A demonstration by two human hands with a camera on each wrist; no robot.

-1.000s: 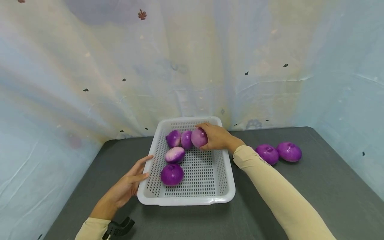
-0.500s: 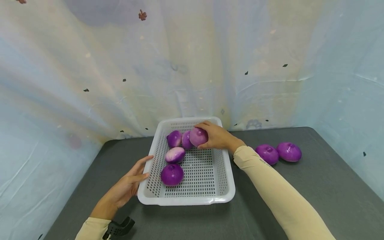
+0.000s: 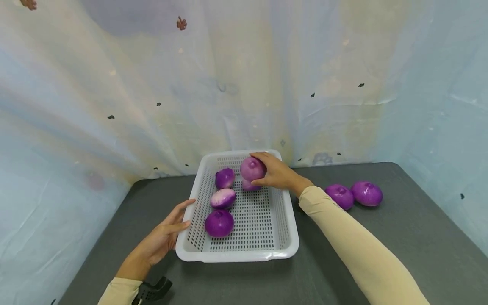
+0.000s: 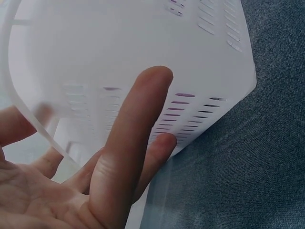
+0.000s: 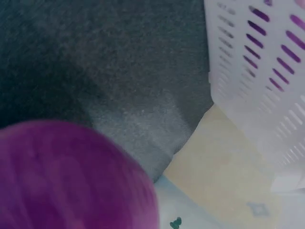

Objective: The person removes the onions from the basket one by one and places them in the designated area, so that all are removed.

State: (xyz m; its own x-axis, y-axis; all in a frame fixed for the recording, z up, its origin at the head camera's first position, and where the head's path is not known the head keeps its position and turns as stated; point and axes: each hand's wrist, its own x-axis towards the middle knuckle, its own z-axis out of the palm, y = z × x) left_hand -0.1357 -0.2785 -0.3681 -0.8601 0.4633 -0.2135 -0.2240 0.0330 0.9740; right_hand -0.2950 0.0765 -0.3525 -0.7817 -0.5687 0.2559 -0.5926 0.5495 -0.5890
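Note:
My right hand (image 3: 277, 171) grips a purple onion (image 3: 253, 168) inside the back right of a white slotted plastic basket (image 3: 236, 256). Under that onion, another onion (image 3: 249, 185) shows only in part. To their left lies a two-toned onion (image 3: 225, 178). A paler onion (image 3: 223, 198) and a dark purple onion (image 3: 219, 223) lie towards the front. At the basket's left side, my left hand (image 3: 164, 235) touches the rim with extended thumb and index finger. In the left wrist view, its other fingers (image 4: 138, 124) stretch along the outer wall, with contact unclear.
Two more purple onions, a nearer one (image 3: 340, 196) and a farther one (image 3: 367, 193), sit on the dark grey table (image 3: 400, 220) right of the basket. Low in the right wrist view, an onion (image 5: 76, 181) looms large. A patterned curtain (image 3: 244, 84) hangs behind the table.
My right hand and its onion have risen slightly. The onion beside it now shows beneath it, further right. The back left onion has shifted a little right; my left hand stays at the rim.

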